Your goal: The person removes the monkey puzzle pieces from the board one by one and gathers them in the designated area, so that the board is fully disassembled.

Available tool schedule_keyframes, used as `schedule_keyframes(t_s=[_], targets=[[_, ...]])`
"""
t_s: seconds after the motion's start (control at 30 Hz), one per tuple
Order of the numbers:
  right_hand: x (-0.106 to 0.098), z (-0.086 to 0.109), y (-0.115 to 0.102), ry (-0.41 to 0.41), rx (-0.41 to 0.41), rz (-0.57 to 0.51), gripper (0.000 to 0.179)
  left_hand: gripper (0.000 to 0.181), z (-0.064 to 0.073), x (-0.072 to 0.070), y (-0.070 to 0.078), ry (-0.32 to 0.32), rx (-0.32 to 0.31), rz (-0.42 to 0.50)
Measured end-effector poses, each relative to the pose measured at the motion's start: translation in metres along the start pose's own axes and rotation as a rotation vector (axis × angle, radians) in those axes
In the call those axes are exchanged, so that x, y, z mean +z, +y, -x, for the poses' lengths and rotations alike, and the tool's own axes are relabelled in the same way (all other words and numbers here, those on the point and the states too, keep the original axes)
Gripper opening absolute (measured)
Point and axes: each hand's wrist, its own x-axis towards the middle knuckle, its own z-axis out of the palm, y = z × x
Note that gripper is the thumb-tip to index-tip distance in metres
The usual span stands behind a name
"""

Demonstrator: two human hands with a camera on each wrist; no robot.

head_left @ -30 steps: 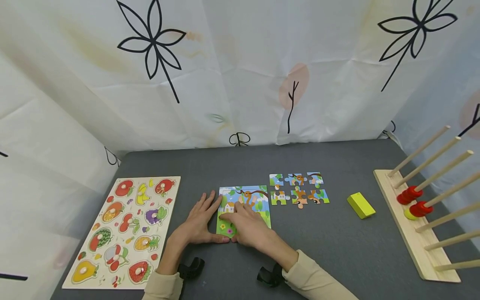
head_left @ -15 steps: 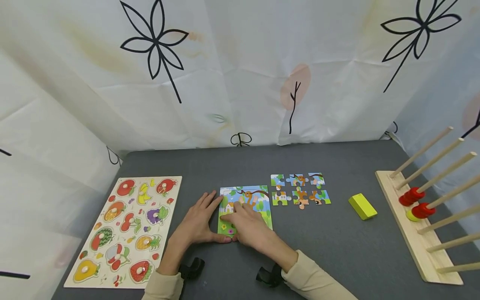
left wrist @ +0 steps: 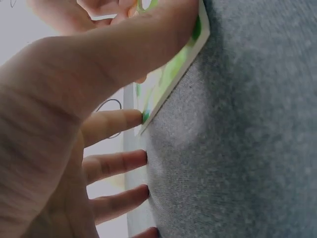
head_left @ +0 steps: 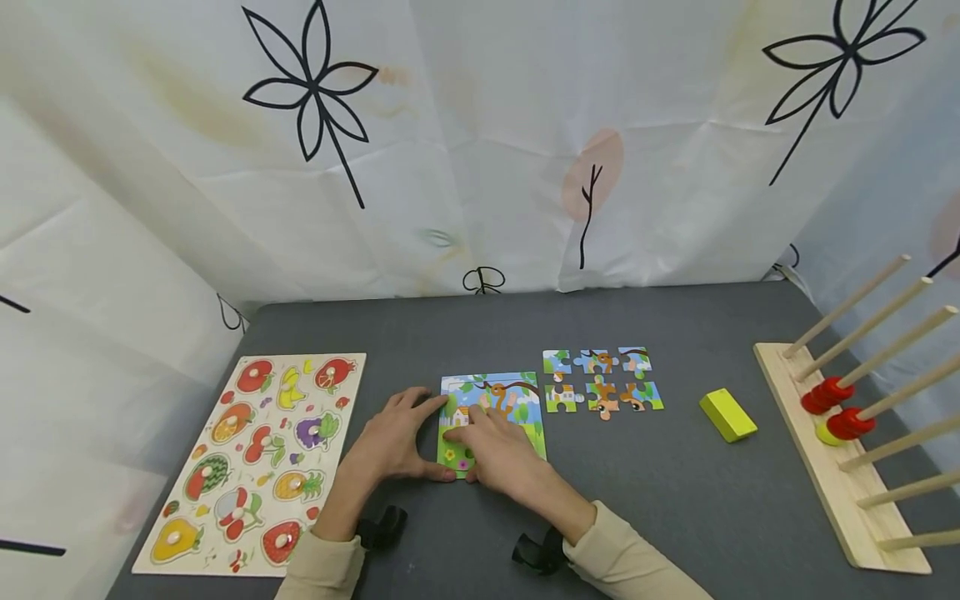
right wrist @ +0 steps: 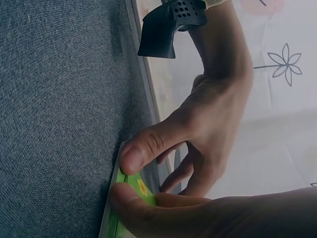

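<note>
A square jigsaw puzzle [head_left: 531, 412] lies flat at the middle of the table, showing a monkey on a branch, a house and flowers. My left hand [head_left: 390, 442] spans its left side with the fingers spread, the index fingertip touching the far left corner and the thumb at the near edge. In the left wrist view the other fingertips stand beside the board, on or near the table. My right hand [head_left: 502, 454] lies over the puzzle, its fingers pressing on the picture and its thumb [right wrist: 124, 193] at the near edge. The right hand hides part of the picture.
Several loose jigsaw pieces [head_left: 602, 396] lie in two rows right of the puzzle. Beyond them sit a yellow block [head_left: 727, 415] and a wooden peg rack [head_left: 840, 467] with red and yellow rings [head_left: 849, 423]. A fruit peg board [head_left: 247, 467] lies at left.
My left hand has drawn back slightly to the left, its fingers bending a little more. The right hand stays on the puzzle. The whole head view has shifted slightly.
</note>
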Motion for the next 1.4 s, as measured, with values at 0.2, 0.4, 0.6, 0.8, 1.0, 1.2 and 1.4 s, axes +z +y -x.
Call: schedule_keyframes(t_s=[0.2,0.4,0.6,0.8,1.0,1.2,1.4], targets=[[-0.001,0.0,0.003,0.011,0.006,-0.048,0.05,0.107,0.0,-0.003,0.004,-0.025,-0.02,0.011],[-0.007,0.006,0.018,0.011,0.021,-0.149,0.053,0.11,-0.002,-0.003,0.005,-0.049,-0.013,0.002],[-0.017,0.019,0.04,0.005,0.051,-0.215,0.052,0.111,-0.003,-0.002,0.005,-0.062,-0.007,0.026],[-0.026,0.033,0.061,-0.008,0.1,-0.221,0.056,0.111,-0.003,-0.004,0.005,-0.068,-0.009,0.054],[-0.032,0.045,0.083,-0.021,0.14,-0.193,0.054,0.111,-0.003,-0.004,0.003,-0.068,-0.001,0.065],[-0.038,0.055,0.099,-0.065,0.17,-0.188,0.051,0.111,-0.002,-0.003,0.003,-0.07,0.006,0.076],[-0.038,0.06,0.107,-0.067,0.179,-0.174,0.052,0.112,-0.002,-0.002,0.001,-0.069,0.007,0.08]])
